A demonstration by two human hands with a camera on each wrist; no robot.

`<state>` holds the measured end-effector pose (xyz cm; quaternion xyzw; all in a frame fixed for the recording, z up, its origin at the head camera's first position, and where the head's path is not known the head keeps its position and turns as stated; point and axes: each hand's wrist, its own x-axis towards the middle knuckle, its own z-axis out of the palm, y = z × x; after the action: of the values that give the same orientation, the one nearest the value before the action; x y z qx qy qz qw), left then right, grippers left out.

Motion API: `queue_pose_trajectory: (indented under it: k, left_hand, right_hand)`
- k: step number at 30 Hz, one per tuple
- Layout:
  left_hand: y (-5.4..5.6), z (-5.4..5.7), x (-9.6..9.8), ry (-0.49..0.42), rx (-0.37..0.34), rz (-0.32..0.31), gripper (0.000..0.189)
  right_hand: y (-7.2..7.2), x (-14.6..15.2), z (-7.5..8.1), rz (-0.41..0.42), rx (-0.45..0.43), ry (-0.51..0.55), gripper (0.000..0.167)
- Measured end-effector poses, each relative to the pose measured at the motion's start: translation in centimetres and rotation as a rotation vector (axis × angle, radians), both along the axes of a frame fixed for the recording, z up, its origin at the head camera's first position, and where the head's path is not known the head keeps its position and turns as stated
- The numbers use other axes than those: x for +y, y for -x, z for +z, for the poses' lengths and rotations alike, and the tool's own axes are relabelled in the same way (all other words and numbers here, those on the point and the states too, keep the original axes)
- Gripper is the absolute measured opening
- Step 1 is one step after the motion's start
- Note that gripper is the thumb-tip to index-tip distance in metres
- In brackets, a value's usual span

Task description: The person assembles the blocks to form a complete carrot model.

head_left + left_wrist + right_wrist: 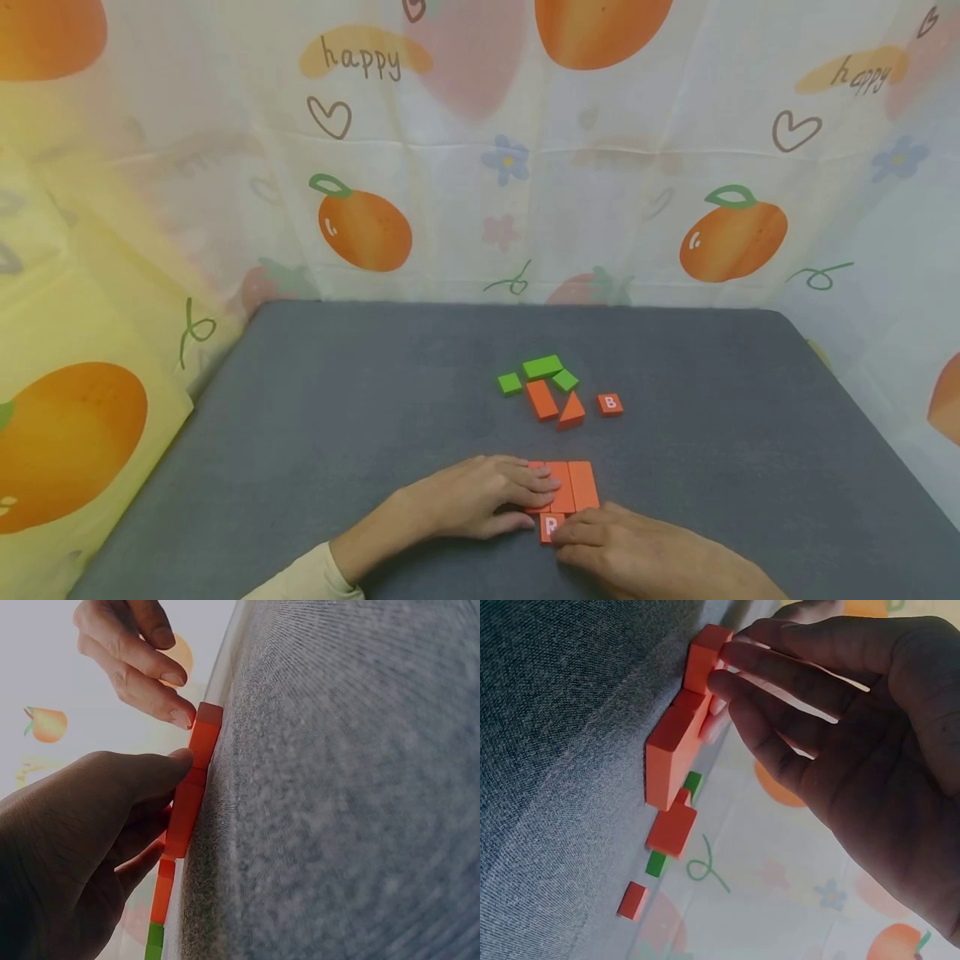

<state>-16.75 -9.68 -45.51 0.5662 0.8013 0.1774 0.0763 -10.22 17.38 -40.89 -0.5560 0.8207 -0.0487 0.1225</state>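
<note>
Several orange rectangular blocks lie side by side on the table, forming a flat panel. Against the panel's near edge sits a small orange square block with a white letter, partly covered by fingers. My left hand rests its fingers on the left part of the panel, its thumb extended close to the lettered block. From the right, my right hand touches the lettered block with its fingertips, the fingers nearly straight. In the right wrist view the small block meets those fingertips.
Beyond the panel lie a long green block, two small green blocks, an orange rectangle, an orange triangular block and an orange square marked B. A patterned cloth hangs behind the grey table.
</note>
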Motion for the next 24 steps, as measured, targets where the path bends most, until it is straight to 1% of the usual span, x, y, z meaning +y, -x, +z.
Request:
queue_pose_trajectory:
  k: [5,8,10,12,15,17,19,21,24]
  left_hand:
    - [0.0,0.0,0.0,-0.001,-0.004,0.002,0.042]
    - [0.0,0.0,0.0,-0.007,-0.002,0.002,0.042]
    - [0.0,0.0,0.0,-0.012,-0.003,0.002,0.041]
    - [0.0,0.0,0.0,-0.015,-0.003,0.003,0.041]
    - [0.0,0.1,0.0,-0.018,-0.013,0.004,0.041]
    - [0.0,0.1,0.0,-0.019,-0.016,0.003,0.041]
    - [0.0,0.0,0.0,-0.020,-0.016,0.001,0.041]
    - [0.0,0.0,0.1,-0.023,-0.012,-0.002,0.041]
    - [0.0,-0.1,0.1,-0.027,-0.003,-0.004,0.041]
  right_hand:
    - [-0.2,0.1,0.2,0.014,0.045,0.040,0.032]
    - [-0.2,0.2,0.4,0.026,0.112,0.119,0.033]
    - [-0.1,0.2,0.5,0.042,0.197,0.192,0.034]
    - [0.2,0.4,0.7,0.035,0.236,0.253,0.035]
    - [1.1,0.9,1.3,-0.007,0.225,0.272,0.037]
    - [2.0,1.6,1.9,-0.057,0.172,0.248,0.037]
    - [2.9,2.1,2.4,-0.105,0.156,0.221,0.037]
    - [3.9,2.7,2.9,-0.149,0.162,0.208,0.036]
    - [5.5,3.5,3.2,-0.202,0.187,0.219,0.033]
